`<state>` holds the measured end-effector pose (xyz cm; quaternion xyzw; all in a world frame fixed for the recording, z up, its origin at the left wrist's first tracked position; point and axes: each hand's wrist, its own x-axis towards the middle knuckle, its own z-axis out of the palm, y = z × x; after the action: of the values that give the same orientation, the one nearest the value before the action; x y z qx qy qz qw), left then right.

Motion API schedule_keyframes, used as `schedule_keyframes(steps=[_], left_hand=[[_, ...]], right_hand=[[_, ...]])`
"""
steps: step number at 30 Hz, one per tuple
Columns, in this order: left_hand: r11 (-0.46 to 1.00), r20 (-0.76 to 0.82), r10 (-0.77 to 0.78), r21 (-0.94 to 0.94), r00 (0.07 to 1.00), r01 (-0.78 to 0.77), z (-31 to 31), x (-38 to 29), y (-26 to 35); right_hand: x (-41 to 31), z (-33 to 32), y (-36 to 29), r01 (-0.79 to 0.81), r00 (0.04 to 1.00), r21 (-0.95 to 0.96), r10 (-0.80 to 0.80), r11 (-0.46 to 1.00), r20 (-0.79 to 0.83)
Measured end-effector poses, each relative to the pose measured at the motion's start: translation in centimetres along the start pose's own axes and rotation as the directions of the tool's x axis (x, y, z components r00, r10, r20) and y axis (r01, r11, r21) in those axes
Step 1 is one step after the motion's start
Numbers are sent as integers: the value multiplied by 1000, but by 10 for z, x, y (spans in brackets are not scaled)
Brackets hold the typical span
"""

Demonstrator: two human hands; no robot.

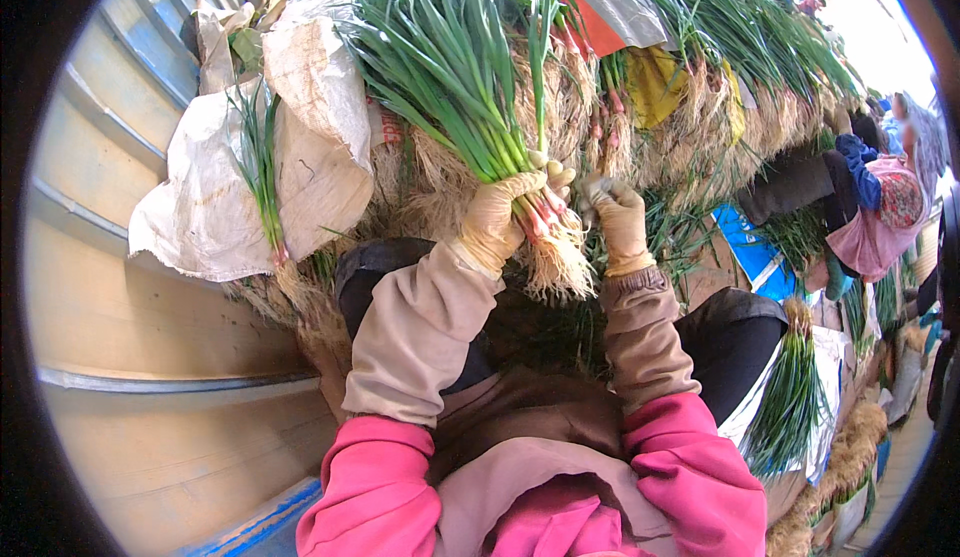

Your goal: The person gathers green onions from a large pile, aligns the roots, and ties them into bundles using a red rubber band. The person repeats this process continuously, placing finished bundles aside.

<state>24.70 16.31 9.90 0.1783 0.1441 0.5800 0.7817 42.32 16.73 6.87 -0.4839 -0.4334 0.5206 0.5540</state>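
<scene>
My left hand [499,216], in a pale glove, grips a bunch of green garlic [480,92] around its stems. The long flat leaves fan away from me, and the reddish stem bases with pale roots [559,261] hang toward my lap. Just to the right of those roots is my right hand [621,216], gloved too, with its fingers curled. Its fingertips are blurred, so whether they hold something is unclear. A small bundle of the same plants [264,174] lies on a white woven sack [202,174] to the left.
Heaped plants with dry-looking roots [780,118] stretch along the far side. Ribbed metal sheeting [112,309] rises at my left. On the right, a tied bundle [795,399] lies on white sheeting beside my knee [739,324]. Another person [877,204] sits farther right.
</scene>
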Motion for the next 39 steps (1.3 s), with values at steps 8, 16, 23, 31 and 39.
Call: schedule_keyframes(steps=[8,16,23,31,39], left_hand=[[969,-133,-15,241,991,47,-8,1,-2],[875,-239,119,484,964,12,4,1,-4],[887,-237,271,439,933,-146,-40,23,-17],[924,-192,36,380,981,40,-8,-2,2],[985,181,157,-105,971,-140,23,-26,41]], right_hand=[[24,54,-73,369,912,-266,-292,891,289],[52,77,-73,72,956,-295,18,953,292],[23,87,-43,725,684,-344,-683,597,256],[65,49,-54,19,993,722,-99,691,69],[110,-119,103,141,973,-928,-221,346,65]])
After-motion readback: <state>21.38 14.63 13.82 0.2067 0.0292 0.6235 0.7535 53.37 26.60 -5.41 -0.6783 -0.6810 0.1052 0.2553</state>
